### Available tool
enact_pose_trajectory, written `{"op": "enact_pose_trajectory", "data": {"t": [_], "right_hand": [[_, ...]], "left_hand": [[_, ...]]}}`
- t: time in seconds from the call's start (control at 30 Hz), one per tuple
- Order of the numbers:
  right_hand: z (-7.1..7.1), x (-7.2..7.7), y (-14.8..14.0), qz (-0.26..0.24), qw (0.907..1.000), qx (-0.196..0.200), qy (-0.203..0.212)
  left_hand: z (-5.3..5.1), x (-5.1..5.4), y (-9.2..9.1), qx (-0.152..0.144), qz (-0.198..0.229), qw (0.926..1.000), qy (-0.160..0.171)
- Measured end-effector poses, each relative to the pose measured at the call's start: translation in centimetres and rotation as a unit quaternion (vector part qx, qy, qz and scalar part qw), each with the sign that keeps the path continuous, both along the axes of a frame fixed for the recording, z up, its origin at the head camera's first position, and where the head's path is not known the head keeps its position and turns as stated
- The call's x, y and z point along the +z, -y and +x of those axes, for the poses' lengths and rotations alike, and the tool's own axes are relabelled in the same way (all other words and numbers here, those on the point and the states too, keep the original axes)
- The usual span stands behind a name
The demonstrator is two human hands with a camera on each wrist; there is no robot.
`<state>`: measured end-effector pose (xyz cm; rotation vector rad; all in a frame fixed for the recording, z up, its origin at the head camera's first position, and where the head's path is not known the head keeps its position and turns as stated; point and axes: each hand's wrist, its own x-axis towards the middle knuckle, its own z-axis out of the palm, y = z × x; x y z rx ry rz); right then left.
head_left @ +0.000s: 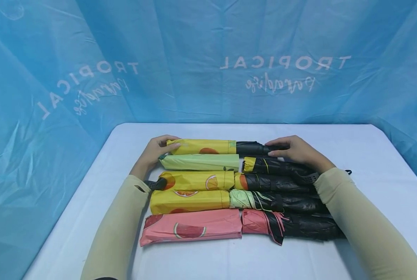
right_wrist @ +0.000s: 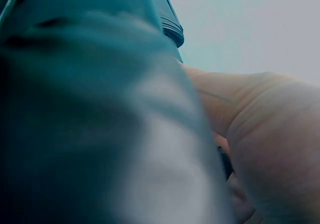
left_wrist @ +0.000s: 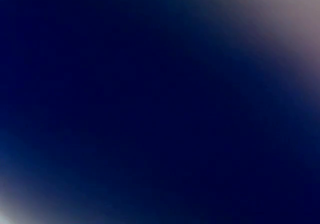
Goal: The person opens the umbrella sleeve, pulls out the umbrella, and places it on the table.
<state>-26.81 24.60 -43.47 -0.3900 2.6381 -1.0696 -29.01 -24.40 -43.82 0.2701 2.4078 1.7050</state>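
In the head view, my left hand (head_left: 155,151) pinches the left end of a yellow fruit-print sleeve (head_left: 201,146) at the back of the table. My right hand (head_left: 296,149) grips the right end of the black folded umbrella (head_left: 250,148) that lines up with that sleeve. Whether the umbrella's tip is inside the sleeve, I cannot tell. Part of the right hand (right_wrist: 280,139) shows in the right wrist view, beside a blurred dark surface. The left wrist view is too dark and blurred to make anything out.
Toward me lie rows of sleeves: light green (head_left: 204,162), yellow (head_left: 194,181), another yellow (head_left: 190,201) and pink with watermelons (head_left: 194,225). To their right are several black folded umbrellas (head_left: 299,225), partly under my right forearm. Blue sheeting (head_left: 194,77) hangs behind the white table (head_left: 229,260).
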Motion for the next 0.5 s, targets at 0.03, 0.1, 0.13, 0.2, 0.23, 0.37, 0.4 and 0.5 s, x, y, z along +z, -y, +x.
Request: {"op": "enact_pose_trajectory", "data": {"t": [0.03,0.1,0.13,0.2,0.23,0.37,0.4,0.5], "right_hand": [[0.1,0.0,-0.1,0.001,1.0000,-0.001,0.000],[0.3,0.1,-0.5,0.000,1.0000,-0.001,-0.001],[0.4,0.2,-0.6,-0.002,1.0000,-0.002,-0.002],[0.6,0.3,-1.0,-0.005,1.0000,-0.002,-0.003],[0.6,0.3,-1.2,-0.007,1.0000,-0.002,-0.002],[0.8,0.3,-1.7,-0.013,0.9999,-0.002,0.000],[0.8,0.2,-1.8,-0.013,0.9999,-0.001,-0.002],[0.8,0.2,-1.9,-0.015,0.9999,-0.003,-0.003]], "left_hand": [[0.0,0.0,0.0,-0.001,-0.001,1.0000,0.000],[0.0,0.1,-0.1,-0.002,0.003,1.0000,0.000],[-0.1,0.1,-0.1,-0.004,0.003,1.0000,-0.001],[-0.1,0.2,-0.1,-0.006,0.007,1.0000,-0.002],[-0.1,0.1,0.0,-0.007,0.009,0.9999,-0.002],[-0.1,-0.1,0.1,-0.011,0.013,0.9998,-0.005],[-0.1,-0.1,0.1,-0.012,0.014,0.9998,-0.005],[-0.2,-0.2,0.1,-0.012,0.010,0.9999,-0.006]]}}
